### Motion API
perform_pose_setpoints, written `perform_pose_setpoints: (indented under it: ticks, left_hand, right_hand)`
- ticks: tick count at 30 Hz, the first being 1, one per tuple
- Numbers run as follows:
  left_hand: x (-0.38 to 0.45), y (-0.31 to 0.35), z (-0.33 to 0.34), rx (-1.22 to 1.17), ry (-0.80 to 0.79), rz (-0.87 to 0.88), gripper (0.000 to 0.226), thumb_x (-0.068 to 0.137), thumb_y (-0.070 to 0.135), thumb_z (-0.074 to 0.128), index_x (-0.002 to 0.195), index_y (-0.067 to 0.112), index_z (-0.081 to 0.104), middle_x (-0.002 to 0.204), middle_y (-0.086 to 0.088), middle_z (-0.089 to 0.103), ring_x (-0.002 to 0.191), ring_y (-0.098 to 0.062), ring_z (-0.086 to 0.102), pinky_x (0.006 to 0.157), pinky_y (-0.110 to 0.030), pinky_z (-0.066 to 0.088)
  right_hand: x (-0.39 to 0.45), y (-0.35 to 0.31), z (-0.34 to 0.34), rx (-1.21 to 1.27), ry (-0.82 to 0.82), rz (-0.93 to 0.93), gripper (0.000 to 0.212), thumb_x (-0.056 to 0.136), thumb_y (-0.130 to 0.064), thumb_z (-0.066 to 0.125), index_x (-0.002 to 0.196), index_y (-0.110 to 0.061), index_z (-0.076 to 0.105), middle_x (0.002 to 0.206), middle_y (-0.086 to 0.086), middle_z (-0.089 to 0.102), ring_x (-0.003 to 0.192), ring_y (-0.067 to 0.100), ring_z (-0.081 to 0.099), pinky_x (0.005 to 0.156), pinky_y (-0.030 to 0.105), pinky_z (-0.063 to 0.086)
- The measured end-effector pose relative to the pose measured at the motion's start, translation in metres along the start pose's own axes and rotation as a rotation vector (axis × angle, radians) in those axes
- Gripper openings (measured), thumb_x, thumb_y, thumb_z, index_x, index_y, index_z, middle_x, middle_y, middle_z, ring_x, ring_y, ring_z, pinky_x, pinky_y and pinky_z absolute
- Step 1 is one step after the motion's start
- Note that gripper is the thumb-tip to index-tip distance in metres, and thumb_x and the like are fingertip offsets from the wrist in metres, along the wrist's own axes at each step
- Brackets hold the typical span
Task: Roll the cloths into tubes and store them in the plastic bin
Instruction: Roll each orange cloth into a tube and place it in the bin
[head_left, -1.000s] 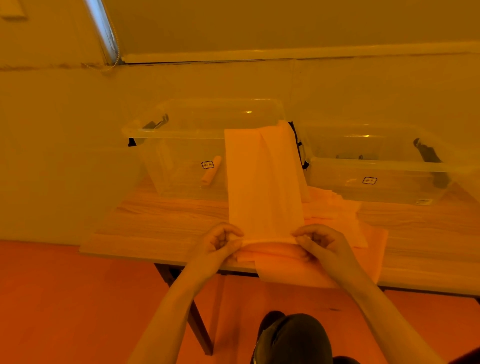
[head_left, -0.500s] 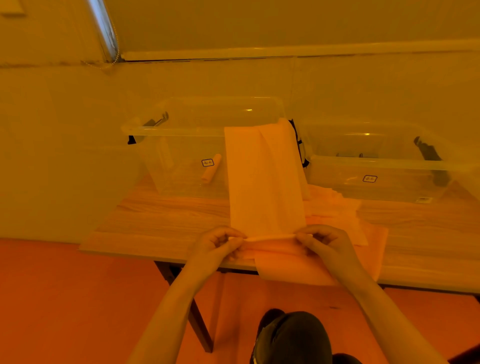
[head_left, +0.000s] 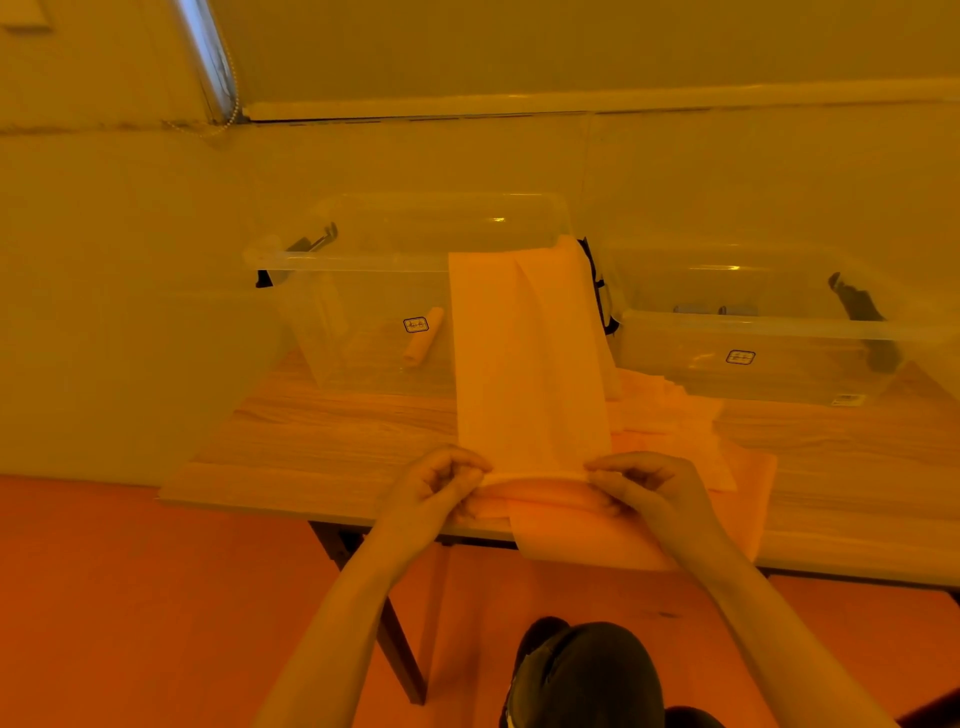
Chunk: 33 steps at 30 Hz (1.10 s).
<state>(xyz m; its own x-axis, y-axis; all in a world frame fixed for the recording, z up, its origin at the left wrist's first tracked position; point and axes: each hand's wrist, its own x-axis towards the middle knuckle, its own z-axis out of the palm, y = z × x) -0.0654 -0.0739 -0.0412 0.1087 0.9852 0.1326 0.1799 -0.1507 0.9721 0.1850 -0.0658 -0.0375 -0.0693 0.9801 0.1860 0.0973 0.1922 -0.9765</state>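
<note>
Cloth (head_left: 527, 364), folded into a long narrow strip, runs from the near part of the table up and over the front rim of the left plastic bin (head_left: 384, 260), its far end draped on that rim. Its near end is turned into a thin roll lying crosswise between both hands. Left hand (head_left: 434, 491) pinches the roll's left end, fingers curled over it and thumb beneath; right hand (head_left: 649, 488) pinches the right end in the same way. Against the frame from a second ago, the rolled edge sits a little farther up the strip and looks slightly thicker, and both hands have crept forward with it; the strip's far end on the rim has not shifted.

Beneath the strip lies a pile of loose cloths (head_left: 691, 441), spread flat, with one corner hanging over the table's near edge just below the roll. Inside the left bin a finished rolled cloth (head_left: 423, 343) rests on the floor of the bin, tilted, near a small label on the front wall. A second clear bin (head_left: 753, 332) stands just to the right, its dark latch handle raised at the far right end. Both bins sit at the back of the wooden table (head_left: 322, 436), near the wall.
</note>
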Motion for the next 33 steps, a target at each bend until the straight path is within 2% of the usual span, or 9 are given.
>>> perform_pose_setpoints:
  ticks: [4,6,10,14,19,24,27,29,33]
  left_hand:
    - [-0.0012,-0.0007,-0.0001,-0.048,0.007,-0.056,0.009,0.081,0.02,0.069,0.086,0.026,0.073,0.071,0.003,0.068,0.065,-0.012,0.062,0.059,-0.021,0.049]
    - [-0.001,-0.0019,0.0,-0.044,0.012,-0.06,0.011,0.077,0.021,0.072,0.083,0.03,0.073,0.074,0.001,0.069,0.066,-0.013,0.063,0.06,-0.023,0.05]
    - [-0.0002,0.0008,0.0033,-0.063,0.03,-0.02,0.007,0.086,0.012,0.064,0.085,0.016,0.07,0.067,0.003,0.065,0.062,-0.011,0.061,0.058,-0.022,0.049]
    - [-0.0013,0.0017,0.0033,-0.042,0.027,0.0,0.009,0.087,0.014,0.062,0.084,0.018,0.07,0.068,0.007,0.065,0.063,-0.006,0.059,0.062,-0.02,0.047]
    - [-0.0012,0.0013,0.003,-0.01,-0.005,0.012,0.007,0.089,0.015,0.061,0.091,0.017,0.068,0.066,0.006,0.061,0.061,-0.01,0.058,0.059,-0.022,0.048]
    - [-0.002,0.0028,0.002,-0.026,0.001,0.003,0.008,0.089,0.013,0.06,0.091,0.016,0.067,0.064,0.01,0.062,0.058,-0.006,0.058,0.057,-0.019,0.047]
    - [-0.0026,0.0012,0.0003,-0.071,0.007,-0.044,0.01,0.084,0.01,0.067,0.092,0.016,0.07,0.072,0.003,0.068,0.063,-0.01,0.062,0.059,-0.021,0.048]
    - [-0.0021,0.0003,0.0005,-0.084,0.012,-0.053,0.012,0.083,0.008,0.068,0.092,0.016,0.07,0.076,0.0,0.07,0.064,-0.012,0.063,0.059,-0.021,0.049]
    - [-0.0012,0.0028,0.0023,-0.084,0.028,-0.029,0.008,0.086,0.009,0.063,0.089,0.012,0.07,0.063,0.004,0.066,0.058,-0.009,0.06,0.057,-0.019,0.048]
  right_hand:
    - [-0.0006,0.0028,-0.0027,-0.061,-0.005,-0.006,0.024,0.076,-0.004,0.074,0.086,-0.026,0.076,0.082,0.015,0.07,0.065,0.027,0.062,0.059,0.032,0.049]
    - [-0.0001,0.0018,-0.0023,-0.041,0.001,-0.008,0.021,0.078,-0.004,0.071,0.084,-0.023,0.076,0.073,0.013,0.07,0.059,0.02,0.062,0.056,0.025,0.049]
    - [0.0005,-0.0014,0.0009,0.033,0.007,0.002,0.014,0.082,-0.001,0.066,0.082,-0.012,0.074,0.065,0.009,0.07,0.054,0.013,0.062,0.053,0.02,0.05]
    - [0.0001,-0.0008,-0.001,0.044,0.029,-0.01,0.015,0.083,-0.004,0.066,0.082,-0.016,0.075,0.07,0.01,0.071,0.061,0.016,0.063,0.056,0.02,0.051]
    - [0.0004,0.0003,-0.0002,0.066,0.016,-0.027,0.016,0.084,-0.002,0.063,0.095,-0.011,0.071,0.065,-0.002,0.067,0.056,0.011,0.06,0.052,0.021,0.051]
    - [0.0014,0.0023,-0.0019,0.022,0.004,-0.001,0.017,0.082,0.0,0.066,0.088,-0.014,0.073,0.065,0.008,0.067,0.055,0.013,0.06,0.054,0.022,0.049]
    - [0.0009,0.0036,-0.0035,-0.018,-0.012,-0.001,0.024,0.08,0.001,0.069,0.09,-0.019,0.074,0.071,0.018,0.067,0.057,0.016,0.06,0.055,0.025,0.048]
    - [0.001,0.0024,-0.0029,-0.001,-0.004,-0.005,0.02,0.081,-0.001,0.067,0.089,-0.018,0.075,0.068,0.014,0.068,0.057,0.015,0.061,0.056,0.021,0.049]
    - [0.0023,0.0033,-0.0022,0.033,0.018,0.003,0.017,0.084,-0.006,0.065,0.085,-0.018,0.076,0.072,0.009,0.072,0.062,0.016,0.064,0.058,0.022,0.051]
